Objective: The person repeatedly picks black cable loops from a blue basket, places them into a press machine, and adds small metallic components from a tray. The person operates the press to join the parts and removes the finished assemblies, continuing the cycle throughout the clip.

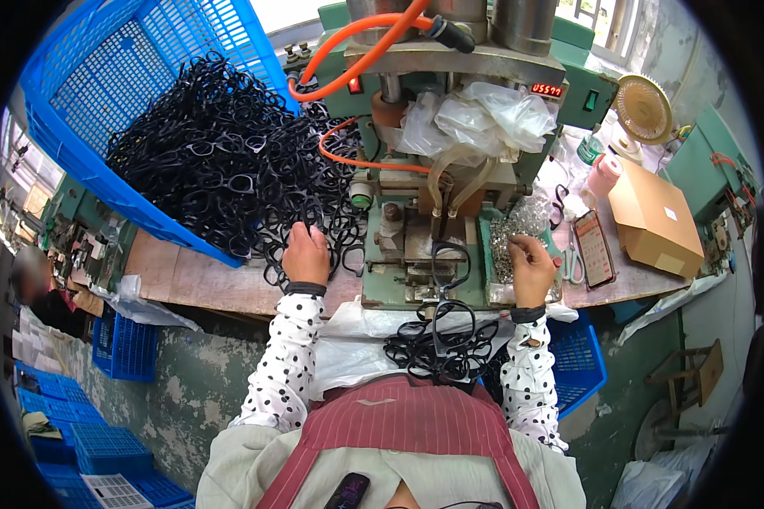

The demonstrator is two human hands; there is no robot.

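My left hand (306,256) is at the near edge of a big heap of black plastic eyeglass frames (221,161), its fingers curled onto one of them. My right hand (531,270) hovers by a small green tray of tiny metal parts (502,246); thumb and fingers are pinched, and what they hold is too small to make out. Between my hands, one black eyeglass frame (452,265) stands at the fixture of a green press (412,242). Below it, more black frames (441,343) lie in a loose pile on white sheeting at my lap.
A tilted blue crate (76,140) spills the heap onto the wooden bench (178,270). Orange hoses (348,68) hang over the press. On the right are scissors (575,266), a phone (594,248), a cardboard box (656,220) and a pink bottle (603,176). Blue crates (110,450) stand on the floor.
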